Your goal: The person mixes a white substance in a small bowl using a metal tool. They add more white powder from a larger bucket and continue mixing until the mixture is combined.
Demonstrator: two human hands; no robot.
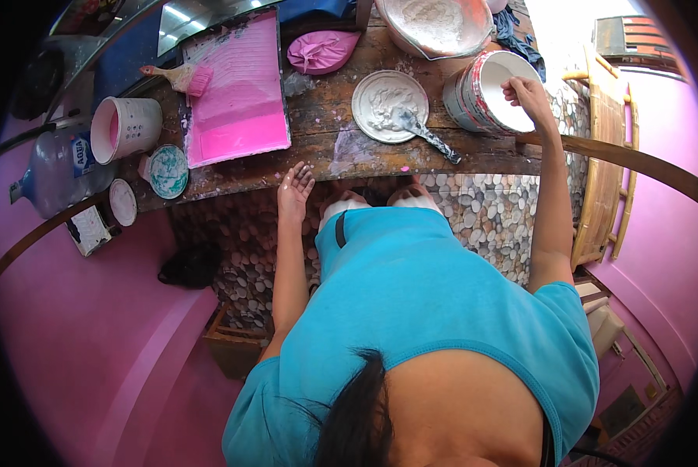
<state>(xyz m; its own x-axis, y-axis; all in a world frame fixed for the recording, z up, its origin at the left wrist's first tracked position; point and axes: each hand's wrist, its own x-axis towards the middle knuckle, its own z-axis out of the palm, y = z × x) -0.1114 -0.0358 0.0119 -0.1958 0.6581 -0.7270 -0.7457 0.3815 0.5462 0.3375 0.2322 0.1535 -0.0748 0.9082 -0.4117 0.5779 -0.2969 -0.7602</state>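
At the table's front edge, my left hand (295,185) is held palm up with fingers spread and pale smears on them; nothing is in it. My right hand (525,95) hangs over the mouth of a white bucket (467,100), its fingers curled in. Whether anything is pinched there is hidden. White liquid or paint fills the bucket's opening, and red shows around its rim. To its left lies a round white lid or plate (363,131) with thick white paste. A putty knife (434,143) rests across it, its handle speckled and pointing toward me.
A pink paint tray (284,117) carries a paintbrush (179,78). Beside it are a paint-stained tub (142,124), a green-smeared lid (168,171) and a large clear bottle (57,175). Farther back are a pink bag (323,51) and a bowl of white powder (402,37). The wooden table (310,124) is paint-spattered.
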